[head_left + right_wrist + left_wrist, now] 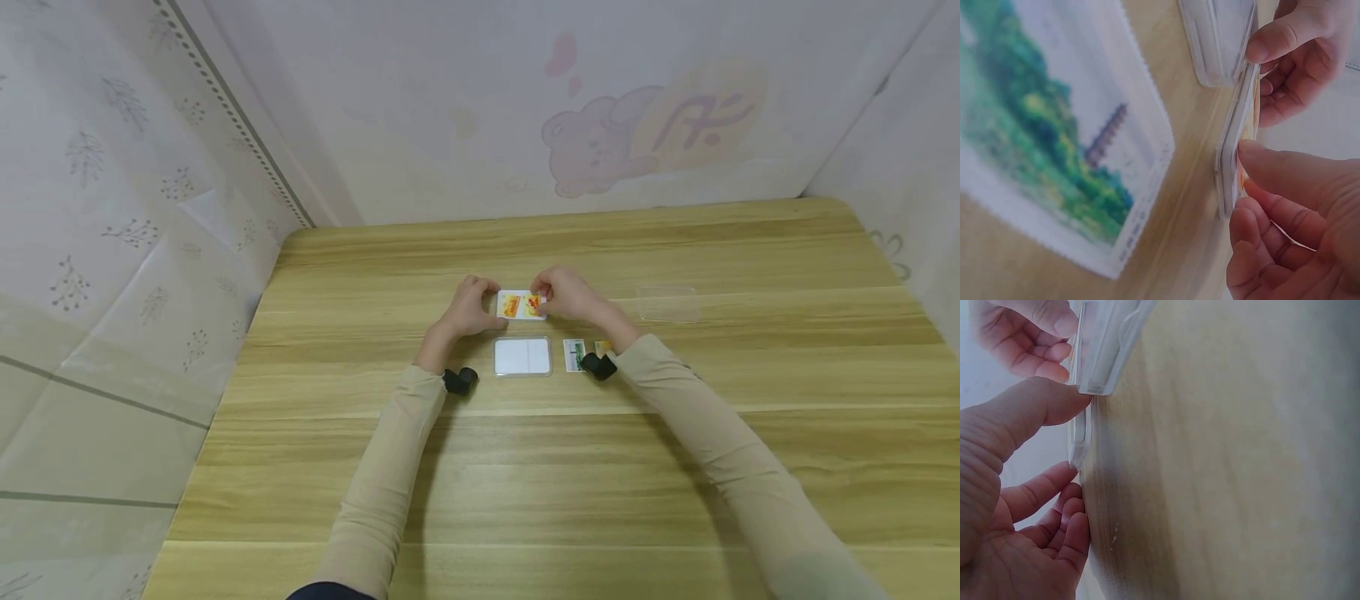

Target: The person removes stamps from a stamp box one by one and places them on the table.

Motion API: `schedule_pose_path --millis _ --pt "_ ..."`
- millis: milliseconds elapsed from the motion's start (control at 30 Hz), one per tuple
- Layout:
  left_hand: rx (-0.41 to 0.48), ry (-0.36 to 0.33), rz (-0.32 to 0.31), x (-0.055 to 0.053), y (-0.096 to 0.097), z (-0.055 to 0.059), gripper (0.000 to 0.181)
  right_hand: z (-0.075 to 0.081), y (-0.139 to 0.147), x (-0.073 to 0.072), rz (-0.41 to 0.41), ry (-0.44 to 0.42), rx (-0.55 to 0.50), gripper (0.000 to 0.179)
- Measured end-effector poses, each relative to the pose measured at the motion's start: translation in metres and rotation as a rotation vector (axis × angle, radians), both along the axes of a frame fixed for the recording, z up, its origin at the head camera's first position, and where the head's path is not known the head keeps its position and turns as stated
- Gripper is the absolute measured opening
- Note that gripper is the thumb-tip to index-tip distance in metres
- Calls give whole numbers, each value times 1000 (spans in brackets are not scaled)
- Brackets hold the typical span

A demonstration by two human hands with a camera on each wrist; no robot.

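Observation:
A flat clear case with a white inside and orange-and-yellow stamps lies between the two hands. My left hand holds its left end, the thumb at the near edge and a fingertip at the far corner. With thumb and index finger, my right hand pinches the right-hand orange stamp over the case; its fingers partly hide that stamp. Closer to me rests a second clear case with a white inside. In the right wrist view, a stamp with green trees and a tower fills the left side.
Beside the second case lie the green stamp and a yellowish stamp, partly covered by the right wrist's black camera. An empty clear lid sits farther right on the wooden table. A patterned curtain backs the table.

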State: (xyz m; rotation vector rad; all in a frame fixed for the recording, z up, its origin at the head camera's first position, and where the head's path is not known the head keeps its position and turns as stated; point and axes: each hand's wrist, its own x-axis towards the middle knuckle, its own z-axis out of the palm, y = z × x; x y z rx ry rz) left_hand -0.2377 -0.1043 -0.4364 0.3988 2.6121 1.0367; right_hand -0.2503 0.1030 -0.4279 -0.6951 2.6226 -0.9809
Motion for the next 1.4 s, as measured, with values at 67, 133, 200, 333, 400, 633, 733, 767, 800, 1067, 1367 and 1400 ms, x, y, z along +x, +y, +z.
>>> schedule_pose_path --millis 67,133,200,333,400,633,733,767,800,1067,1367,1400 --pt "1 3 -3 0 0 0 61 0 -1 0 -7 -7 6 28" --pt "4 3 -4 0 0 -1 61 1 -2 0 -15 -15 14 28" --pt "5 4 -5 -1 0 -1 62 2 -3 -1 -23 -23 21 28" --pt "2 2 -5 -1 0 -1 62 3 -4 -1 -38 -44 24 28" --pt "0 0 -3 -1 -1 -1 62 4 -5 -1 -44 -52 20 28" --pt "0 -3 2 -1 -1 -1 62 3 -6 -2 -48 -41 1 28" --pt "0 1 0 0 0 -1 62 2 -6 -1 -48 -20 -12 26" --pt "0 1 -1 0 0 -1 61 2 -6 -1 -49 -12 -16 25" --pt "-1 3 -2 0 0 -1 61 1 -6 -1 -50 -4 -20 24" --pt "-1 -3 2 -1 0 -2 62 -4 -6 -2 -67 28 -68 16" --pt "6 -8 5 -1 -1 -1 62 -4 -8 -3 -114 36 -59 5" --pt "8 -9 4 -1 -1 -1 61 -4 -8 -3 -117 37 -59 5"
